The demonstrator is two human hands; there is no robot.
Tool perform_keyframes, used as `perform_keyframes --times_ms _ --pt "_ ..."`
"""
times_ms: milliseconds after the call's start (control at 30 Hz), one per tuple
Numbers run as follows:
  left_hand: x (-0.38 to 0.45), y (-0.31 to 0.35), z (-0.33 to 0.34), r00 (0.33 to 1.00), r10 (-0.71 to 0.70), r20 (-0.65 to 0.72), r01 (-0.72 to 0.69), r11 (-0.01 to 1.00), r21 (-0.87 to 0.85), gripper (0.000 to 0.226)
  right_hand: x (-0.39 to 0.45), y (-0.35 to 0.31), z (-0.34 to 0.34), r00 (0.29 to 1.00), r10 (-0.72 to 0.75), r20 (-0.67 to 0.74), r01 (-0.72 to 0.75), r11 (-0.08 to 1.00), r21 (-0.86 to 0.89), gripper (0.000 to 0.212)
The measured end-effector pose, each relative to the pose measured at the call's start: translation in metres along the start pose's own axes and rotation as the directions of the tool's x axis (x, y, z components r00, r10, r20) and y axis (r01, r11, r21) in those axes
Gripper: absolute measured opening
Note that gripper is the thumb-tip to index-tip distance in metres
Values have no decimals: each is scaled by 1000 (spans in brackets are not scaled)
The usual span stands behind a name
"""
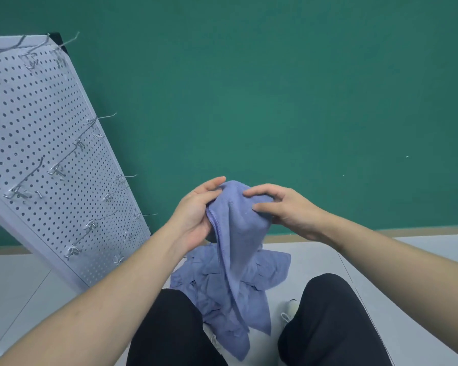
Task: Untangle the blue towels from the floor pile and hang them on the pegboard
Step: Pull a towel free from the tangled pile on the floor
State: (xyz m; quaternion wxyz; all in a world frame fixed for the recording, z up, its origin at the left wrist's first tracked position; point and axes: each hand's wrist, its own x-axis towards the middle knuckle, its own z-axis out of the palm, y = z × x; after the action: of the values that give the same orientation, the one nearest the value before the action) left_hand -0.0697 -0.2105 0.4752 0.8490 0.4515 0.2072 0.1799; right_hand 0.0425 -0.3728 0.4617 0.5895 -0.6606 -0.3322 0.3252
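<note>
A blue towel [236, 233] hangs lifted between both my hands, its lower end trailing down between my knees. My left hand [196, 212] grips its upper left edge, thumb and fingers curled round the cloth. My right hand [283, 207] pinches the top right of the same towel. Below it on the floor lies the pile of blue towels [270, 270], partly hidden by the hanging one. The white pegboard [45, 159] leans at the left, carrying several bare metal hooks [56, 170].
A green wall [275, 88] fills the background behind a tan skirting strip. My knees in black trousers [328, 320] flank the pile on the light grey tiled floor [407, 273]. A white shoe [290, 310] shows beside the right knee.
</note>
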Motion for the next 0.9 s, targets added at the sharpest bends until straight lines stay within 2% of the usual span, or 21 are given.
perform_keyframes --times_ms 167,233,300,400,467,533,600,700,833,900 --pt "0 11 -13 996 91 -17 -88 988 127 29 8 -12 9 975 -100 -201 82 992 -95 29" --pt "-1 11 -19 990 142 0 -138 962 237 28 14 -15 13 945 -122 -305 94 990 -107 32" --pt "-3 2 -24 982 187 40 -189 919 347 27 20 -18 15 928 -64 -367 51 998 -46 32" --pt "-5 -19 -26 957 261 125 -288 824 489 28 26 -23 20 941 62 -334 -23 992 122 30" --pt "-8 -31 -23 960 250 129 -281 820 498 26 28 -25 20 941 101 -323 -54 987 150 30" --pt "-9 -35 -19 973 208 99 -230 867 442 25 30 -26 16 932 102 -348 -57 989 138 28" --pt "-8 -33 -12 987 157 43 -163 947 278 28 28 -27 10 928 91 -362 -47 991 128 23" --pt "0 -22 -4 990 131 -51 -130 991 32 25 20 -24 5 961 34 -275 -16 998 66 15" --pt "4 -10 4 997 54 -56 -60 993 -105 21 7 -10 1 989 -136 -64 126 983 -135 53" --pt "2 -6 5 999 14 -30 -17 993 -116 20 5 -4 1 989 -146 -10 142 975 -172 66"
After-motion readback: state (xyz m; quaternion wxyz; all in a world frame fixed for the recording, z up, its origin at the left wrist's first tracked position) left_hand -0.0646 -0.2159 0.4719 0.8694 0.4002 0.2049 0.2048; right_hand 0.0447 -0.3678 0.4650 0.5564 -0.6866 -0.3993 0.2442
